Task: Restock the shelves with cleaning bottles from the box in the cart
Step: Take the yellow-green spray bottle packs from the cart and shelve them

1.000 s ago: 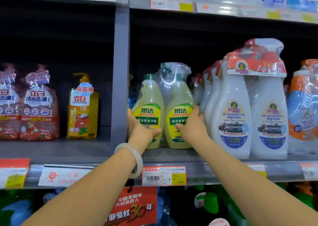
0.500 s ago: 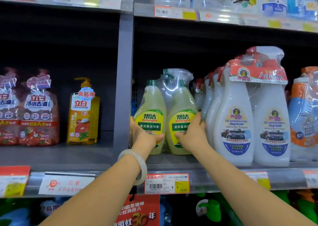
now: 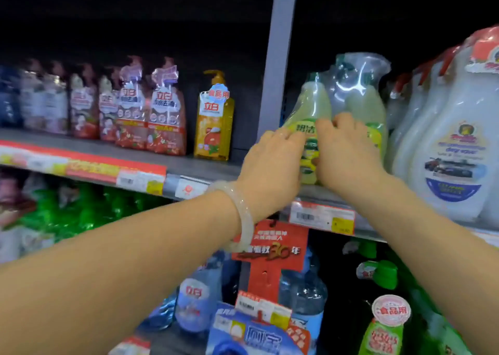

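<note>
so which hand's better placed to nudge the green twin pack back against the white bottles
Probably the left hand: it lies on the green pack's outer side, by the post, so it can push toward the white bottles. The right hand covers the front, between them.

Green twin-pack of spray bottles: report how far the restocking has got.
Done: the green twin-pack stands on the shelf beside the white degreaser bottles. In hand: left hand and right hand both rest on its front, apparently positioning it. Left: cannot tell; cart and box are out of view.
</note>
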The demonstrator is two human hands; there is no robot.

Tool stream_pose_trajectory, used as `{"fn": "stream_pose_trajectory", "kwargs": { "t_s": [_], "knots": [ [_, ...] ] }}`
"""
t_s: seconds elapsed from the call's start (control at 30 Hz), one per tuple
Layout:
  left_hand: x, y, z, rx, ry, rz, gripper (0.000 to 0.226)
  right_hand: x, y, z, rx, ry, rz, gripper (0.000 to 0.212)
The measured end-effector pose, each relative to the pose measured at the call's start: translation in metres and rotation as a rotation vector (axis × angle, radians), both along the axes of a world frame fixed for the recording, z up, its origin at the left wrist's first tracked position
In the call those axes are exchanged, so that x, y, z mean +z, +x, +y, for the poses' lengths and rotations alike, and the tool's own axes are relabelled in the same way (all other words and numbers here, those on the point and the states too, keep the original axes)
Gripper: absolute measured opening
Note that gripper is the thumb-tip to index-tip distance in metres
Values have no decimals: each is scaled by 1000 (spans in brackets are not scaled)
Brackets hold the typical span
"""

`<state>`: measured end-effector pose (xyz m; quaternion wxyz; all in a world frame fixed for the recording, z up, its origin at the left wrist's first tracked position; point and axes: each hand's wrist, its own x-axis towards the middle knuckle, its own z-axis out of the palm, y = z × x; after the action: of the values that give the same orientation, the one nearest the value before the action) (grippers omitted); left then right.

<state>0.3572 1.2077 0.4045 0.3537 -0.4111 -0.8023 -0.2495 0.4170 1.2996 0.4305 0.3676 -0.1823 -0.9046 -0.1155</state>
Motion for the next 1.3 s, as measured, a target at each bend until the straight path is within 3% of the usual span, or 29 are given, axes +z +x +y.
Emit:
{"fn": "stream_pose_trajectory", "kwargs": {
  "t_s": [0.2, 0.37, 0.57, 0.77, 0.93, 1.3],
  "knots": [
    [-38, -17, -139, 434, -130, -27, 50, -37, -21, -114, 284, 99, -113, 44],
    [-96, -35, -273, 797, -314, -221, 52, -92, -54, -240, 576, 195, -336, 39],
    [-145, -32, -439, 1028, -484, -384, 51, -152, -102, -402, 770, 177, -580, 45],
    [-188, -36, -610, 1163, -547, -559, 50, -202, -142, -570, 895, 141, -739, 40],
    [-223, -41, -718, 1228, -537, -712, 50, -248, -162, -691, 967, 109, -866, 53],
    [-287, -142, -889, 1247, -492, -833, 39, -316, -273, -860, 1025, 108, -1022, 50]
  ]
}}
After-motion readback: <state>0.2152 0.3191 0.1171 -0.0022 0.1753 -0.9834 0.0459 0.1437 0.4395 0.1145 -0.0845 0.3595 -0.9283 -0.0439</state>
